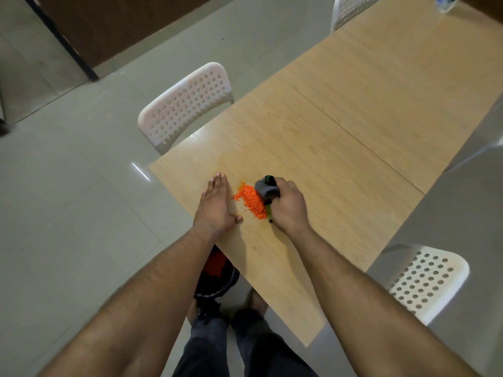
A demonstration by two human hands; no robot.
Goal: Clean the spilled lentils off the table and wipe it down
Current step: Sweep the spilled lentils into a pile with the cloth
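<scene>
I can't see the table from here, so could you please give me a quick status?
Left hand flat on table. Right hand grips cleaning tool against lentils. Nothing in the way.

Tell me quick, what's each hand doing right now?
Left hand: open, fingers straight, flat on the table beside the lentils.
Right hand: fingers curled around a grey cloth.

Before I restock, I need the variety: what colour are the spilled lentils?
Bright orange lentils, seen clearly in the head view.
</scene>
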